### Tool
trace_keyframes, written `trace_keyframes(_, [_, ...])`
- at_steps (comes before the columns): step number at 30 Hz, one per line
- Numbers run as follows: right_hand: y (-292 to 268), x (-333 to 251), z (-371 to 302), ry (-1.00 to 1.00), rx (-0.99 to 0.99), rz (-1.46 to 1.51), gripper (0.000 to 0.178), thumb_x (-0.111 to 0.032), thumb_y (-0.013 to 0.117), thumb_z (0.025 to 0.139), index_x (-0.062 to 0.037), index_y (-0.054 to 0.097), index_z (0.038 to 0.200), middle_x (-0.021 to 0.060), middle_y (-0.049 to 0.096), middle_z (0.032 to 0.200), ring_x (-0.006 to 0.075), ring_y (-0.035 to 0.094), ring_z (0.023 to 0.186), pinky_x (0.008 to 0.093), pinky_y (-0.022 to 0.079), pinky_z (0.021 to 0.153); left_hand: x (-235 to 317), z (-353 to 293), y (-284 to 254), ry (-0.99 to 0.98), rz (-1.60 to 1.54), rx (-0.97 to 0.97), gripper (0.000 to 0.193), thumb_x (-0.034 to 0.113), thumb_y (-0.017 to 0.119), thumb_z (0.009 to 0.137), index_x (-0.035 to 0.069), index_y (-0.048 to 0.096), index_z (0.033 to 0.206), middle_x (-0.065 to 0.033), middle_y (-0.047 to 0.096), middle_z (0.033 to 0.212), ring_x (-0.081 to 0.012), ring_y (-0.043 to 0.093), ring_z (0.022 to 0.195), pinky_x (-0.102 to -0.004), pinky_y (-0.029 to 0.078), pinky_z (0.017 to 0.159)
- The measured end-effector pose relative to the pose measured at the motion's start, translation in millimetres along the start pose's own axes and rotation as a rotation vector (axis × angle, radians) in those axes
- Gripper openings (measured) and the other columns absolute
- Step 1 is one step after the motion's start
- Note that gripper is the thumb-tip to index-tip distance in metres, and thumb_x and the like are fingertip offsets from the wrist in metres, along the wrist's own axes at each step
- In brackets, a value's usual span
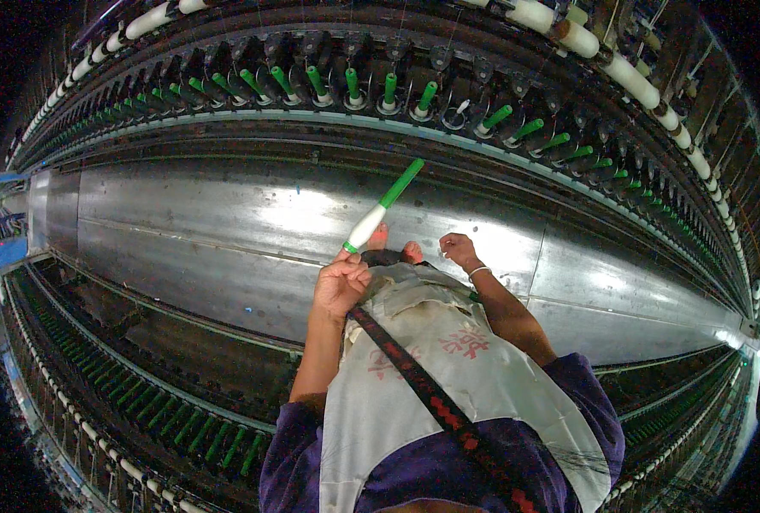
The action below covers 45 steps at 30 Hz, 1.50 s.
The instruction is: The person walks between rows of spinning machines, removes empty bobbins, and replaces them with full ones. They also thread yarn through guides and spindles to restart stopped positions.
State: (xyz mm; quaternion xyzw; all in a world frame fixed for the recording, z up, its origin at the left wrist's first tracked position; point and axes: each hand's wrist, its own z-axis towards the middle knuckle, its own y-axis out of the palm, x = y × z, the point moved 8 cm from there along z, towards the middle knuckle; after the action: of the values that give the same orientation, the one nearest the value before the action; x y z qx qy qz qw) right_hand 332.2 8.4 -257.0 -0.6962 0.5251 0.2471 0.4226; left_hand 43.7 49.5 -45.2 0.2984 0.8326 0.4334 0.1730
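Shiny floor (226,201), left fingers (356,272) pinching slender green bobbin (385,203), bulging white thread (365,227); right fingers (450,243) curled, grip unclear

Free: air over metal floor (158,205), from right hand (459,250) forward to pale rail (303,116); narrow slot around bare spindle (463,108). In the way: same rail, running lengthwise; green tubes (352,82), both sides of spindle; white rollers (635,79), beyond; green-and-white bobbin (368,226), slanting forward from left hand (342,284).

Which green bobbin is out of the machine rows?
The bobbin in the person's left hand, white yarn around its lower part; the other green bobbins sit in rows.
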Motion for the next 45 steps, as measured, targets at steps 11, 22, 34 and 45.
trace_keyframes(11, [-2, 6, 3, 0.127, 0.011, 0.044, 0.005, -0.011, 0.061, 0.078, -0.0118, 0.066, 0.078, 0.0019, 0.064, 0.068, 0.0107, 0.06, 0.058, 0.0263, 0.051, 0.054, 2, 3, 3, 0.014, 0.01, 0.001, 0.029, -0.008, 0.055, 0.069, 0.007, 0.051, 0.093, -0.0009, 0.046, 0.073, -0.0122, 0.04, 0.058, -0.0267, 0.034, 0.061])
trace_keyframes(22, [-3, -5, -1, 0.025, 0.002, 0.113, 0.005, -0.006, 0.062, 0.076, -0.0091, 0.066, 0.079, 0.0017, 0.064, 0.072, 0.0112, 0.062, 0.066, 0.0272, 0.052, 0.056, 3, 3, -1, 0.014, 0.024, 0.037, 0.028, -0.008, 0.055, 0.069, 0.009, 0.051, 0.091, -0.0007, 0.046, 0.072, -0.0131, 0.04, 0.059, -0.0273, 0.035, 0.061])
trace_keyframes(34, [-1, -1, 4, 0.01, -0.002, 0.039, 0.005, -0.012, 0.062, 0.077, -0.0097, 0.067, 0.077, 0.0029, 0.065, 0.069, 0.0119, 0.062, 0.058, 0.0261, 0.052, 0.055, 2, -1, 9, 0.014, 0.007, 0.044, 0.028, -0.01, 0.055, 0.07, 0.008, 0.049, 0.091, -0.0005, 0.042, 0.071, -0.0127, 0.04, 0.058, -0.0262, 0.034, 0.06])
trace_keyframes(45, [-4, -12, 3, 0.048, -0.001, -0.033, 0.006, -0.017, 0.061, 0.076, -0.0127, 0.065, 0.076, 0.0014, 0.066, 0.069, 0.0138, 0.063, 0.06, 0.0286, 0.054, 0.059, 1, -2, 10, 0.013, 0.017, 0.041, 0.028, -0.009, 0.053, 0.071, 0.008, 0.047, 0.092, -0.0001, 0.042, 0.071, -0.0118, 0.038, 0.058, -0.0265, 0.033, 0.06])
